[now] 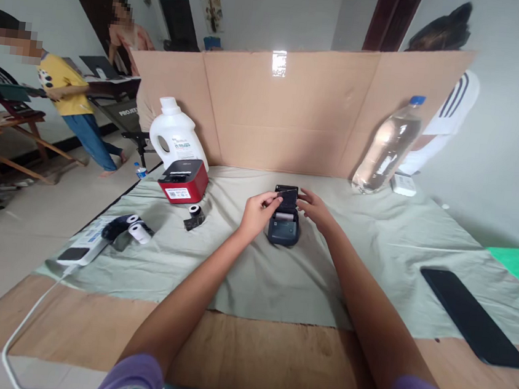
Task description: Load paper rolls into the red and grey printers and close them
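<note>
A small black portable printer [283,229] sits mid-table with its lid raised and a pale strip of paper showing in its slot. Above it, my left hand [257,211] pinches the left edge of a thin black piece [287,198], which looks like a film or wrapper. My right hand [316,210] is at the printer's right side, fingers apart, the tips close to the black piece; whether they touch it I cannot tell. A paper roll [195,211] with a black wrapper lies to the left, in front of a red-and-black printer [183,180].
Behind stands a cardboard panel [286,117], with a white jug [177,133] left and a clear bottle [389,146] right. A power strip [90,245] and more rolls [139,232] lie left, a phone [472,316] right. Other people are beyond the table.
</note>
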Demonstrator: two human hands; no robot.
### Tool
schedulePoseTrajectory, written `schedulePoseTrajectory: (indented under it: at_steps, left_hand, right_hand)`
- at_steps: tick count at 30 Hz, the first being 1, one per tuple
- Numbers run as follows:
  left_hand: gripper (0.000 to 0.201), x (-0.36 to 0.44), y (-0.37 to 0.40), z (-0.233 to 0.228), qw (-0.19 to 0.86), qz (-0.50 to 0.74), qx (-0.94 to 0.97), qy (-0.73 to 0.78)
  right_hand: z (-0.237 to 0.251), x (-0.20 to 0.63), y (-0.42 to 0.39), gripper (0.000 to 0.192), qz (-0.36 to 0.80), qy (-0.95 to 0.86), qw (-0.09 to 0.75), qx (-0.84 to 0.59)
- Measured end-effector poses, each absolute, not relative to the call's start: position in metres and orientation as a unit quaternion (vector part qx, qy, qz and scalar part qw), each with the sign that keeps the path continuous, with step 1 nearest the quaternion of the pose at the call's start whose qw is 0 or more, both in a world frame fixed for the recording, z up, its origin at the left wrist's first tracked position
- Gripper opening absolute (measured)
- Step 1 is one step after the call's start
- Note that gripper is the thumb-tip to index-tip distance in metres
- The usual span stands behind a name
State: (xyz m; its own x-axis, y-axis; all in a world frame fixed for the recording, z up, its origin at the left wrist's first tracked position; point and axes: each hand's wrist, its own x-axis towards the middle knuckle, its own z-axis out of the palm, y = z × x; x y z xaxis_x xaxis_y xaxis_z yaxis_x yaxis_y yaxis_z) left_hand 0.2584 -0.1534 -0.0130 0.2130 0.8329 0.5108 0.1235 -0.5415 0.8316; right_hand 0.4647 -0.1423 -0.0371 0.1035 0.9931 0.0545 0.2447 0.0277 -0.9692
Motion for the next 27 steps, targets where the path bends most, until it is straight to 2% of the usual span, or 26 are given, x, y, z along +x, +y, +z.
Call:
schedulePoseTrajectory:
  at_steps: [3,7,14,27]
  left_hand:
    - [0.029,0.256,-0.162,-0.01,0.302,0.519,0.725,0.336]
    - [0.025,0.246,-0.181,-0.023,0.198,0.49,0.795,0.3]
    - [0.025,0.222,-0.218,-0.064,0.022,0.35,0.898,0.266]
    - [0.024,0.218,-0.22,-0.067,0.059,0.427,0.861,0.27]
  right_hand:
    - [-0.042,0.46,-0.136,0.058,0.35,-0.553,0.491,-0.575]
    - [-0.045,0.455,-0.142,0.041,0.283,-0.583,0.493,-0.58]
    - [-0.051,0.461,-0.183,0.033,0.219,-0.687,0.445,-0.531]
    - [-0.048,0.458,-0.188,0.031,0.212,-0.679,0.432,-0.555]
